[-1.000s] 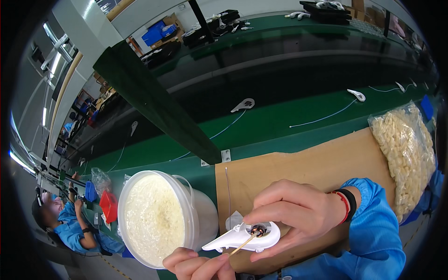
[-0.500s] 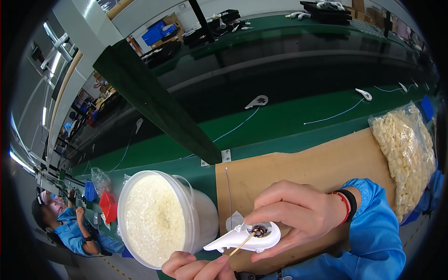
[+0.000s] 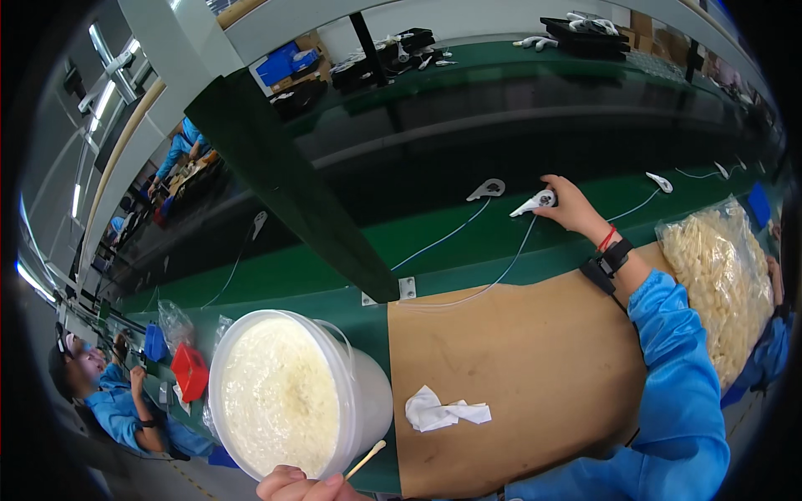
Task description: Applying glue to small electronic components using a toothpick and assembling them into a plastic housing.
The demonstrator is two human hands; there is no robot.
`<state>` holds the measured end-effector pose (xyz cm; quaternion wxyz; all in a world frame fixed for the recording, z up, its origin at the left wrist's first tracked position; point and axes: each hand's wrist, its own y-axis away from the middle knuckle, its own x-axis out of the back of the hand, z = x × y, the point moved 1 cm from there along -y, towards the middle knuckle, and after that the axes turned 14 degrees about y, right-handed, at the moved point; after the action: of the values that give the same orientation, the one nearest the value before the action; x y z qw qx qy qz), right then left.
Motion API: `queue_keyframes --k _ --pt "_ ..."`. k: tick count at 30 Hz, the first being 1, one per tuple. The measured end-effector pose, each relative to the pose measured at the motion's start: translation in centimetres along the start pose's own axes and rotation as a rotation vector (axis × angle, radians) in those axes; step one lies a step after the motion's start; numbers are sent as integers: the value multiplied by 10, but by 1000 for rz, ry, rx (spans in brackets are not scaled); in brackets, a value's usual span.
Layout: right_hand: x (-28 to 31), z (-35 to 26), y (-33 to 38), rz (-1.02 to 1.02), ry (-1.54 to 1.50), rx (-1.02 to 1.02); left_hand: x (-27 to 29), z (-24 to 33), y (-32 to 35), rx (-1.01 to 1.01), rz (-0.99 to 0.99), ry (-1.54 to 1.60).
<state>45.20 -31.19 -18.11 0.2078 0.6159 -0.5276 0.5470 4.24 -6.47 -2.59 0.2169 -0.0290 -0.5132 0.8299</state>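
Note:
My right hand (image 3: 575,207) reaches far out over the green bench, closed on the round end of a white teardrop-shaped plastic housing (image 3: 528,204). Dark parts show in that housing's round opening, and a thin pale cable (image 3: 520,260) trails from it back toward the brown sheet. At the lower edge, my left hand (image 3: 305,486) is partly cut off by the frame. It pinches a cotton swab (image 3: 368,458) with a wooden stick, tip up, in front of a white bucket (image 3: 365,401) filled with a cream-coloured mass.
A crumpled white tissue (image 3: 443,411) lies on the brown sheet (image 3: 535,351). More cabled housings, such as one housing (image 3: 489,190), lie along the bench. A dark green post (image 3: 292,188) slants across. On the right stands a bag of pale pieces (image 3: 717,288). A co-worker (image 3: 125,401) sits at left.
My right hand has carried the white housing from beside the bucket out to the far bench. The swab has left the housing's opening, and my left hand has shifted left and down.

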Motion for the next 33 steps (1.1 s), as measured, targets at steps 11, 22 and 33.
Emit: queue_keyframes --k 11,22,33 --pt "-37 -14 -71 -244 221 64 21 -10 -8 49 27 -222" --pt "-19 -40 -52 -30 118 193 53 -27 -40 100 -346 -670" --pt "100 -185 63 122 -320 546 46 -37 -38 66 -401 -671"
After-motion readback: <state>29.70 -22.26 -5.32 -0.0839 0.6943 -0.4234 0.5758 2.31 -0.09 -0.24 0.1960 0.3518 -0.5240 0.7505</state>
